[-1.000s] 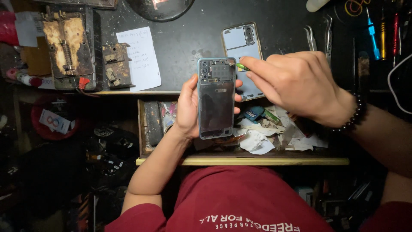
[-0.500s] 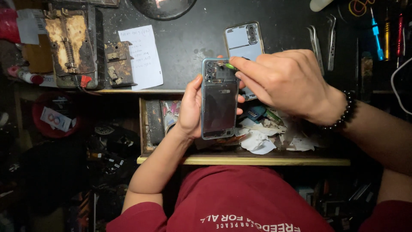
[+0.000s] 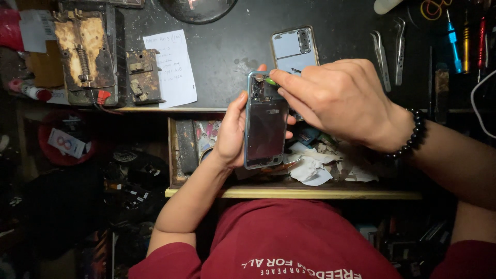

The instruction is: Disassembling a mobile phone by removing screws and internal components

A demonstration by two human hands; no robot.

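Centrally, one opened phone (image 3: 266,120), back cover off, inner frame and dark battery area exposed, held upright over an open wooden drawer (image 3: 289,192). Left hand (image 3: 231,132): wrapped around the phone from its left edge, thumb along that side, fingertips showing at the right edge; a firm, closed grip. Right hand (image 3: 336,103): fingers bunched together and pinching a small green pick (image 3: 270,80), whose tip sits at the phone's top right corner, near the camera section; a dark beaded bracelet (image 3: 411,135) on that wrist. Just beyond the right hand, on the dark bench top (image 3: 222,57): one separated phone back cover (image 3: 292,49), pale, with a camera cut-out, partly hidden by the knuckles. Farther right of the right hand: two metal tweezers (image 3: 388,49), and coloured-handled tools at the bench edge, too dim to sort. Left of the left hand, on the bench: a handwritten paper slip (image 3: 170,67), a small rusty metal block (image 3: 143,76), and a larger worn clamp fixture (image 3: 85,51) with a spring. Below both hands, inside the drawer: crumpled white paper scraps (image 3: 310,170) and mixed clutter, not told apart.
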